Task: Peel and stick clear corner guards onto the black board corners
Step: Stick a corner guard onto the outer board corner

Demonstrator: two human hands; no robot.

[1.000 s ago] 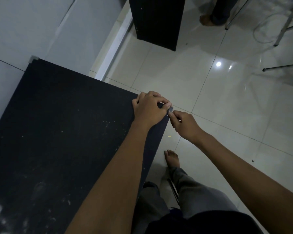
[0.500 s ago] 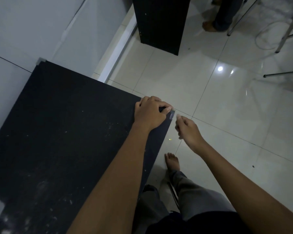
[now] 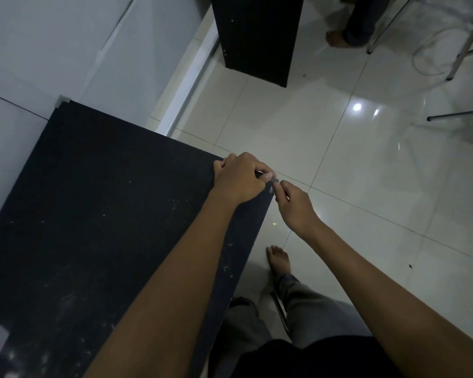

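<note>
We're right at the far right corner of the black board (image 3: 99,219), and both hands are crowded onto it. Our left hand (image 3: 241,178) lies curled over the top face, fingertips pinching down at the very corner. Our right hand (image 3: 292,205) comes in from the side edge, thumb and forefinger closed narrowly on a small pale sliver, which looks like the clear corner guard (image 3: 274,183) sitting on that corner. Whether its backing is off, we can't tell; it's too small and dim.

To do this well, we'd seat the guard square on the tip first, hold the top flap with the left fingertips, then press the side flap flat against the edge, rubbing outward so no air stays under it. The board's dusty specks could weaken the stick.

Another guard (image 3: 62,100) already caps the far left corner. No brand, label or writing is readable anywhere.
</note>
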